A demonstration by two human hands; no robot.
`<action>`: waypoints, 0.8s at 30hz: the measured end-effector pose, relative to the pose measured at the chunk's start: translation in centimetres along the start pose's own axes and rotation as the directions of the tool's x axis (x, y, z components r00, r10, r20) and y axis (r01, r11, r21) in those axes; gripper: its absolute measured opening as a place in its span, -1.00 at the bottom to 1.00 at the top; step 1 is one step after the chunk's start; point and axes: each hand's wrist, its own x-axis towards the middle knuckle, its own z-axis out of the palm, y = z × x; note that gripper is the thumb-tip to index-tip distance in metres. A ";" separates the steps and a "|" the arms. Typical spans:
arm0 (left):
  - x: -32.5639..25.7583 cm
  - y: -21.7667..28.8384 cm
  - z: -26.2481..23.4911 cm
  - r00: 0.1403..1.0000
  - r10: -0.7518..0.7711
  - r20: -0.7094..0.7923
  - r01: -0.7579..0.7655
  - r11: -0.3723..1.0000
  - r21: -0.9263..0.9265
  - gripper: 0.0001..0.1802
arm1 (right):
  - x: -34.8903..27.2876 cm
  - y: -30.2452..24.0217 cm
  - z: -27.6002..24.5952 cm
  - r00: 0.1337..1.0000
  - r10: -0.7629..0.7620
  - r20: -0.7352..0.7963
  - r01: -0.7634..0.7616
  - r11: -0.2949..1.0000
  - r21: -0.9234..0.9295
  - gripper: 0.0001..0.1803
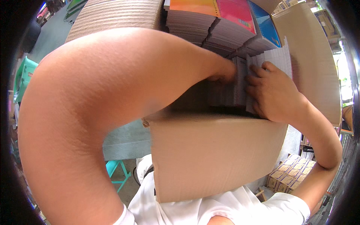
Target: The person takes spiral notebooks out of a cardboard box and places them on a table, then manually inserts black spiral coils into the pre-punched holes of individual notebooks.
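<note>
A large open cardboard box (219, 157) stands in front of me, packed with notebooks. Inside at the near right, a stack of notebooks (268, 59) stands on edge with its white page edges showing. Bent over that stack from the right, my right hand (275, 92) has its fingers curled against the page edges. My left hand (225, 72) reaches deep into the box at the stack's left side; shadow and the stack hide most of its fingers. Behind lie piles of notebooks with orange (193, 6), magenta (236, 15) and blue (264, 24) covers.
Cardboard flaps stand open at the far left (112, 15) and right (313, 63). Several small packed cartons (292, 170) are stacked low at the right. A turquoise metal frame (118, 176) is below on the left, and a green plastic item (25, 77) at the far left.
</note>
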 end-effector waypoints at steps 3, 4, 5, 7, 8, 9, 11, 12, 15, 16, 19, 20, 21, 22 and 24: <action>0.3 0.0 0.5 1.000 -0.015 0.007 0.015 1.000 0.000 -0.74 | -0.1 -0.1 0.7 0.996 -0.032 -0.081 0.023 0.994 -0.110 -0.73; 0.4 0.1 0.6 1.000 -0.029 0.010 0.029 0.999 -0.036 -0.73 | -0.1 -0.1 0.8 0.996 -0.030 -0.084 0.021 0.994 -0.110 -0.73; 0.2 0.3 0.6 0.999 -0.039 0.015 0.040 0.996 -0.076 -0.72 | -0.2 -0.1 0.9 0.996 -0.025 -0.084 0.016 0.994 -0.108 -0.73; -0.1 0.8 0.7 0.998 -0.064 0.026 0.067 0.987 -0.147 -0.70 | -0.3 -0.2 1.0 0.998 -0.002 -0.062 -0.002 0.997 -0.071 -0.73; -0.3 0.9 0.7 0.997 -0.079 0.027 0.082 0.980 -0.182 -0.69 | -0.1 -0.3 0.7 0.999 0.012 -0.039 -0.014 0.999 -0.040 -0.72; -0.5 1.0 0.7 0.995 -0.096 0.029 0.100 0.972 -0.213 -0.68 | 0.1 -0.4 0.6 1.000 0.027 -0.014 -0.027 1.000 -0.009 -0.70; -0.7 1.1 0.8 0.992 -0.119 0.034 0.123 0.959 -0.255 -0.66 | 0.1 -0.4 0.7 0.999 0.029 -0.019 -0.029 1.000 -0.010 -0.70; -0.7 1.2 0.7 0.993 -0.110 0.035 0.115 0.958 -0.263 -0.67 | 0.1 -0.4 0.8 0.999 0.031 -0.021 -0.031 0.999 -0.010 -0.70; -0.8 0.6 1.1 0.997 -0.075 0.019 0.077 0.969 -0.236 -0.68 | 0.1 -0.5 0.6 1.000 0.025 -0.007 -0.025 1.000 0.017 -0.70; -0.8 0.4 1.1 0.998 -0.057 0.010 0.058 0.973 -0.224 -0.69 | 0.1 -0.5 0.5 1.000 0.027 -0.010 -0.027 0.999 0.017 -0.70; -0.5 0.0 1.3 1.000 -0.016 0.018 0.020 0.976 -0.217 -0.70 | 0.2 -0.7 0.8 0.999 0.035 -0.008 -0.035 0.999 0.032 -0.70; -0.6 0.0 1.5 1.000 0.001 0.021 0.004 0.974 -0.224 -0.71 | 0.1 -0.5 0.5 0.999 0.036 -0.009 -0.036 0.999 0.032 -0.70; -0.5 0.1 1.3 1.000 0.004 0.018 0.001 0.971 -0.238 -0.71 | -0.1 -0.4 0.3 0.999 0.037 -0.011 -0.037 0.999 0.031 -0.70; -0.4 0.4 1.1 1.000 0.004 0.012 -0.001 0.966 -0.258 -0.71 | -0.2 -0.2 0.0 0.999 0.036 -0.019 -0.036 0.999 0.025 -0.71; 0.5 0.4 1.2 1.000 -0.002 -0.028 -0.005 0.969 -0.248 -0.71 | -0.1 0.0 0.1 0.999 0.032 -0.019 -0.031 0.999 0.027 -0.71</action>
